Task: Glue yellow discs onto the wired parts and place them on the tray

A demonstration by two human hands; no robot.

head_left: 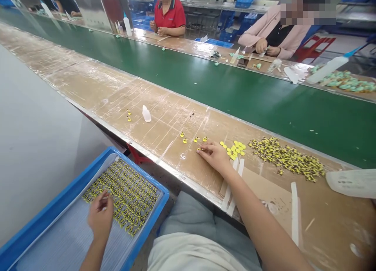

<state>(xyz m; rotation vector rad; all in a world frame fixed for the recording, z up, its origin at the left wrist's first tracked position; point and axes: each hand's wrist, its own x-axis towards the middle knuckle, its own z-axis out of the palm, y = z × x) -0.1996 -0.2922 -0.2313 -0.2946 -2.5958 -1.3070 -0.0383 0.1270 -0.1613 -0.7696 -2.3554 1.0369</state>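
My left hand [101, 214] hovers over the lined tray, next to the edge of the rows of small yellow-and-black pieces [132, 185]. Its fingers are curled in towards the thumb, and whatever they hold cannot be made out. On the bench, my right hand [216, 155] pinches a small yellow piece [199, 149] between thumb and fingertips, at the table surface. Just beyond it stand several small yellow pieces with dark tops [195, 139]. Flat yellow discs [235, 149] lie beside the right wrist, and a heap of yellow-and-black parts [288, 157] spreads farther right.
A blue tray [163, 192] sits low at my left. On the bench are a small white dropper bottle [146, 113] and a large white bottle [352, 183] lying on its side. A green conveyor belt [188, 77] runs behind; people work across it.
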